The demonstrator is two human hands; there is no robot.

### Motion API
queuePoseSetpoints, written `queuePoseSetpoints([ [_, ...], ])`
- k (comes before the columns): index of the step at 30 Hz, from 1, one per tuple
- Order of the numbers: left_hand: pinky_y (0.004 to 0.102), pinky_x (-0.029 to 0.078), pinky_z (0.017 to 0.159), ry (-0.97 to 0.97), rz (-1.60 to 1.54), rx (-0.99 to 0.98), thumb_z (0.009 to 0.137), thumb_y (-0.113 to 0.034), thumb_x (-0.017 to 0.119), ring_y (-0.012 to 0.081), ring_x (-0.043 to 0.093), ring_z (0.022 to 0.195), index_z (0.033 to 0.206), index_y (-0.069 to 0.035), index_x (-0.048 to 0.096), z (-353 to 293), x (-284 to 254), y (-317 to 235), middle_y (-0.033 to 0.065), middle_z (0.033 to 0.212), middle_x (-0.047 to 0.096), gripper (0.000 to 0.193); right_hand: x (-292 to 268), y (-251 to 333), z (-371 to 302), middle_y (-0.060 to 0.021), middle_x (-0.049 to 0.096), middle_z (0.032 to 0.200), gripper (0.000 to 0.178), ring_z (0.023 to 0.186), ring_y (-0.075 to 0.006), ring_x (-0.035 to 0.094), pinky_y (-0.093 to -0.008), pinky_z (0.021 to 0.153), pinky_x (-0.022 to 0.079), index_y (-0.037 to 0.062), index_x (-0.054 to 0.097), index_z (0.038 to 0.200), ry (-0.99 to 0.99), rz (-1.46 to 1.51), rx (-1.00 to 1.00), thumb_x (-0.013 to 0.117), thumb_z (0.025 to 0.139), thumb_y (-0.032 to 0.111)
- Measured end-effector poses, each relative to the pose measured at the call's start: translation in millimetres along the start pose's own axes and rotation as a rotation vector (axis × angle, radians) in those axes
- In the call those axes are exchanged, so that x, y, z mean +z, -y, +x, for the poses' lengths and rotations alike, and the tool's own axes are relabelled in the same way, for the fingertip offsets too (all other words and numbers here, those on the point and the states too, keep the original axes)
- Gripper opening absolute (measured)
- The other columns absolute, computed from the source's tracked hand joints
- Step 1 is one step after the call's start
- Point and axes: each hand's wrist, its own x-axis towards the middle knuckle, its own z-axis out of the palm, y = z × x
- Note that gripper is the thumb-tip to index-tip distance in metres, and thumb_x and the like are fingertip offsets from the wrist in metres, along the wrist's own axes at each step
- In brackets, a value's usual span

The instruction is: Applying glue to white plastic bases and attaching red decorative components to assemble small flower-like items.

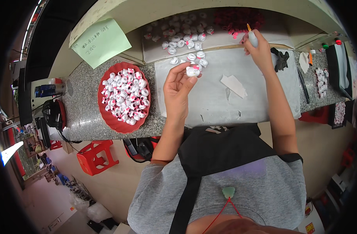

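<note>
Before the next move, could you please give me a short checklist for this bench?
1. Left hand gripping the white-and-pink piece: ok, held between thumb and fingers.
2. Right hand holding the orange-tipped bottle: ok.
3. Bottle tip apart from the held piece: ok.
4. Amount left in the bottle: cannot tell.
5. Pale mat free of scraps between the arms: not ok, a white scrap lies there.
6. Red bowl apart from the left hand: ok.

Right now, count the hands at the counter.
2: the left hand, pinching a white-and-pink piece, and the right hand, gripping a bottle. I see no others there.
</note>
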Motion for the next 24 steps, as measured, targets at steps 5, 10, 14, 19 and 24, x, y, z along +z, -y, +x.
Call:
queuePoseSetpoints([
  [5, 0.0261, 0.041, 0.078, 0.068, -0.014, -0.036, 0.071, 0.006, 0.052, 0.0144, 0.05, 0.087, 0.102, 0.002, 0.043, 1, 12, 9, 0.0101, 0.097, 0.051, 0.032, 7, 26, -54, -0.0032, 0.051, 0.066, 0.011, 0.056, -0.0086, 0.047, -0.0219, 0.056, 0.04, -0.0009, 0.05, 0.077, 0.121, 0.315, 0.036, 0.055, 0.069, 0.005],
  [10, 0.0297, 0.042, 0.077, 0.135, 0.016, -0.041, 0.071, 0.006, 0.05, 0.0158, 0.05, 0.089, 0.102, 0.002, 0.043, -2, 24, 12, 0.0117, 0.1, 0.05, 0.032, 2, 37, -91, -0.0053, 0.052, 0.068, 0.011, 0.058, -0.0114, 0.05, -0.0229, 0.057, 0.04, -0.0016, 0.051, 0.076, 0.096, 0.454, 0.114, 0.056, 0.067, 0.001],
  [14, 0.0225, 0.04, 0.075, 0.145, 0.062, -0.059, 0.071, 0.006, 0.053, 0.0133, 0.051, 0.085, 0.102, 0.002, 0.044, -7, 31, 11, 0.0106, 0.098, 0.051, 0.032, 0, 50, -103, -0.0083, 0.051, 0.07, 0.009, 0.06, -0.0144, 0.051, -0.0252, 0.057, 0.042, -0.0023, 0.05, 0.074, 0.148, 0.711, 0.14, 0.054, 0.066, -0.004],
  [19, 0.0228, 0.04, 0.074, 0.173, 0.219, 0.045, 0.07, 0.005, 0.054, 0.0129, 0.05, 0.085, 0.1, 0.003, 0.047, -12, 38, 9, 0.0097, 0.098, 0.051, 0.03, 4, 52, -107, -0.0096, 0.051, 0.073, 0.01, 0.061, -0.0156, 0.05, -0.0259, 0.054, 0.044, -0.0024, 0.05, 0.074, 0.208, 0.756, 0.081, 0.054, 0.066, -0.006],
  [24, 0.024, 0.041, 0.073, 0.192, 0.317, 0.096, 0.069, 0.005, 0.055, 0.0134, 0.051, 0.085, 0.097, 0.001, 0.05, -12, 36, 13, 0.0085, 0.097, 0.052, 0.029, 4, 51, -109, -0.0102, 0.051, 0.073, 0.01, 0.062, -0.0154, 0.051, -0.0254, 0.053, 0.044, -0.0023, 0.05, 0.073, 0.282, 0.768, 0.133, 0.057, 0.066, -0.003],
])
